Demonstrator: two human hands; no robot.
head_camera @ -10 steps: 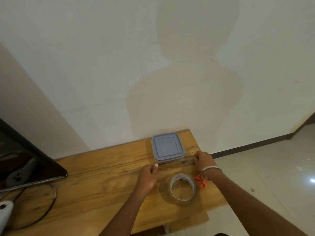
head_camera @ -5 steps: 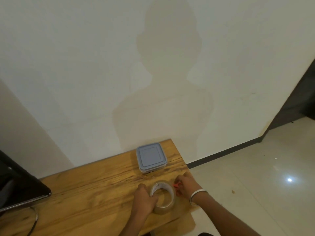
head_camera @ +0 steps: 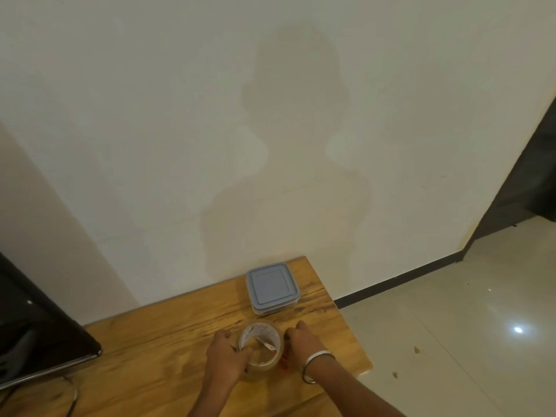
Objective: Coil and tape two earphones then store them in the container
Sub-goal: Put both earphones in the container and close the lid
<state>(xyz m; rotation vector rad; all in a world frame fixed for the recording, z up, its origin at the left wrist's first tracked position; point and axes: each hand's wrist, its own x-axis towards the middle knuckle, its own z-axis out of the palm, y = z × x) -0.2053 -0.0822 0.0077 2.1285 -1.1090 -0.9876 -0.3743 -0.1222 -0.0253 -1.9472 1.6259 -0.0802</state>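
A square container [head_camera: 272,285] with a blue-grey lid on it stands at the back right of the wooden table [head_camera: 150,341]. In front of it is a clear tape roll [head_camera: 261,346]. My left hand [head_camera: 227,358] grips the roll's left side, thumb inside the ring. My right hand [head_camera: 301,344] is curled against the roll's right side and holds orange-handled scissors [head_camera: 267,346]; the blades show through the ring and the handles sit under my palm. No earphones are visible.
A black screen [head_camera: 36,341] leans at the table's left end, with a dark cable [head_camera: 72,401] below it. The table's right edge [head_camera: 352,335] is close to my right hand, with tiled floor [head_camera: 451,326] beyond. A wall stands behind the table.
Both hands moved back from the container to the tape roll. My left hand took hold of the roll, and my right hand closed on the scissors beside it. The view shifted right.
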